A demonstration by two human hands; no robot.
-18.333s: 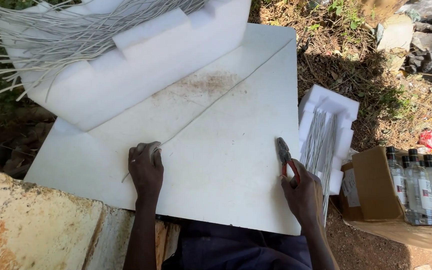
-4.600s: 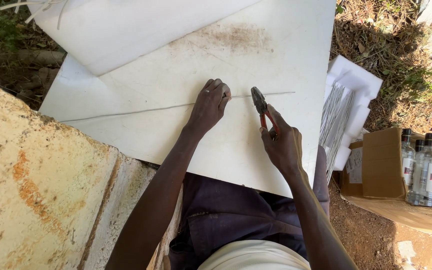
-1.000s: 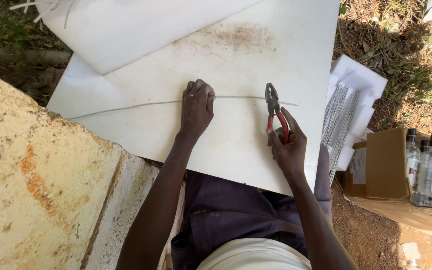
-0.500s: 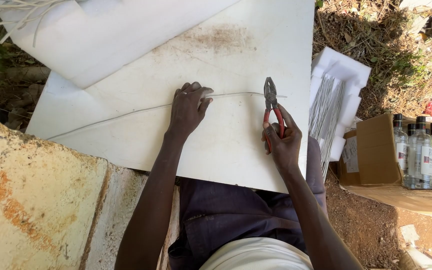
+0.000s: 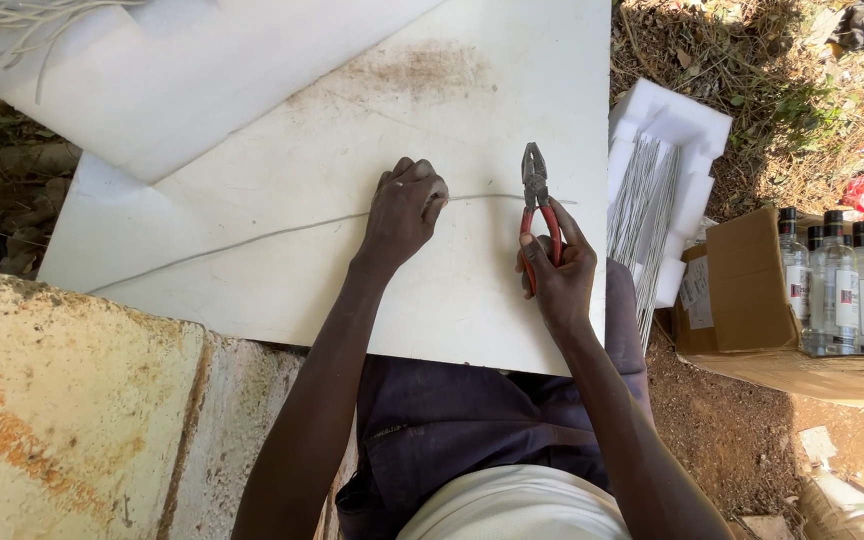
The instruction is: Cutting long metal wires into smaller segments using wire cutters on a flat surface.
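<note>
A long thin grey wire [image 5: 252, 237] lies across a white board [image 5: 352, 130] resting on my lap. My left hand [image 5: 404, 212] presses down on the wire with curled fingers, pinning it to the board. My right hand [image 5: 557, 272] grips red-handled pliers [image 5: 537, 205], jaws pointing away from me and set on the wire's right end, a short way right of my left hand.
A white foam block [image 5: 202, 70] lies on the board's far left. A foam tray of cut wire pieces [image 5: 652, 190] sits right of the board. A cardboard box with several clear bottles [image 5: 832, 280] stands at right. A concrete slab [image 5: 62, 400] lies at lower left.
Over the last second the view shifted; both hands stay on the wire. The pliers remain at the wire's right end, my left hand still pressing beside them.
</note>
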